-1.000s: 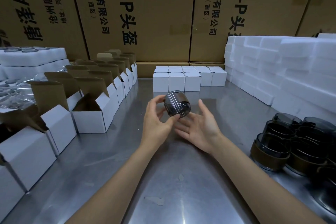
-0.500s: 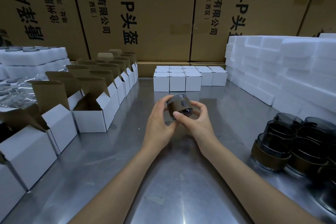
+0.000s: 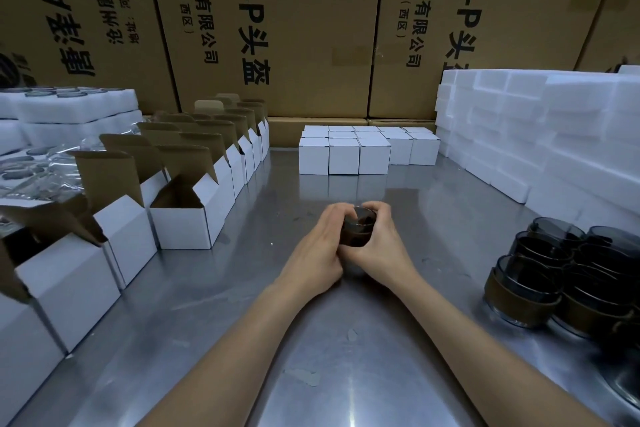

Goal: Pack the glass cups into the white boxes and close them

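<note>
A smoky glass cup (image 3: 358,227) with a brown sleeve sits upright between both hands, low over the steel table (image 3: 242,288). My left hand (image 3: 317,246) grips its left side and my right hand (image 3: 379,246) wraps its right side, fingers curled over the rim. Most of the cup is hidden by the fingers. Open white boxes (image 3: 187,215) with brown flaps up stand in rows at the left. Several more cups (image 3: 554,274) are clustered at the right.
Closed white boxes (image 3: 346,156) stand in a block at the back centre. White foam blocks (image 3: 536,135) are stacked at the back right, foam trays and plastic wrap (image 3: 52,163) at the far left. Large cardboard cartons (image 3: 311,28) wall off the back.
The cup was turned from lying on its side to upright and lowered toward the table. Both hands closed in around it and moved nearer to me.
</note>
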Demonstrator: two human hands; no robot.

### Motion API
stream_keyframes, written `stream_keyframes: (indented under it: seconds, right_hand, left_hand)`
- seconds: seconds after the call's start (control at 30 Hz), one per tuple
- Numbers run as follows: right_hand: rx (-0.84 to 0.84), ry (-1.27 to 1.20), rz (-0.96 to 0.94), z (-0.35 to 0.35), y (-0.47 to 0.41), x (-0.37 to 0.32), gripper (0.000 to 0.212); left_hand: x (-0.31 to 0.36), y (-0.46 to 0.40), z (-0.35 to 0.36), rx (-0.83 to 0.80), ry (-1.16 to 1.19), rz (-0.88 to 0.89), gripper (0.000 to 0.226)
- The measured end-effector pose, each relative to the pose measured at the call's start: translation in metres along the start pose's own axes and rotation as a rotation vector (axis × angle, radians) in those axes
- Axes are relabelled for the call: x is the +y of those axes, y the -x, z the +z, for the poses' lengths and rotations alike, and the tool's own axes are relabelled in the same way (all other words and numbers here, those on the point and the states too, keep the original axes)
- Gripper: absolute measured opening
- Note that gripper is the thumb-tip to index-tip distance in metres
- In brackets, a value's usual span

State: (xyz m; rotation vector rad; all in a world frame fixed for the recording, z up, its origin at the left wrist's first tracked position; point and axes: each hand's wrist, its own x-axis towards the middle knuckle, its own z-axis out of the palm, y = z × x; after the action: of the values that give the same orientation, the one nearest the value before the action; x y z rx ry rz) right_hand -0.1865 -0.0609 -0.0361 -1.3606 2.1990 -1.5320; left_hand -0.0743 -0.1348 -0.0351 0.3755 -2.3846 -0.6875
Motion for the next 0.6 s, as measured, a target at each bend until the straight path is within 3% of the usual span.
stream_keyframes:
  seconds: [0.17, 0.23, 0.33, 0.43, 0.5, 0.6]
  right_hand:
    - [-0.039, 0.112, -0.002, -0.002, 0.001, 0.000, 0.074]
    - [-0.050, 0.069, 0.006, -0.003, 0.001, -0.001, 0.073]
    - [-0.024, -0.038, 0.059, -0.004, 0.001, -0.003, 0.067]
    - [0.030, -0.188, 0.106, -0.005, 0.000, -0.004, 0.054]
    - [0.058, -0.248, 0.127, -0.006, -0.001, -0.004, 0.045]
    - [0.063, -0.269, 0.145, -0.006, -0.002, -0.002, 0.036]
  left_hand:
    - [0.002, 0.001, -0.002, -0.005, -0.005, -0.068, 0.062]
    - [0.004, 0.001, -0.006, 0.083, -0.040, -0.051, 0.066]
    - [0.001, -0.002, -0.025, 0.504, -0.259, -0.064, 0.060]
    - [-0.018, 0.002, -0.050, 0.843, -0.403, -0.301, 0.058]
    - [-0.036, 0.010, -0.063, 0.867, -0.427, -0.507, 0.065]
    - [-0.053, 0.020, -0.072, 0.724, -0.469, -0.738, 0.070]
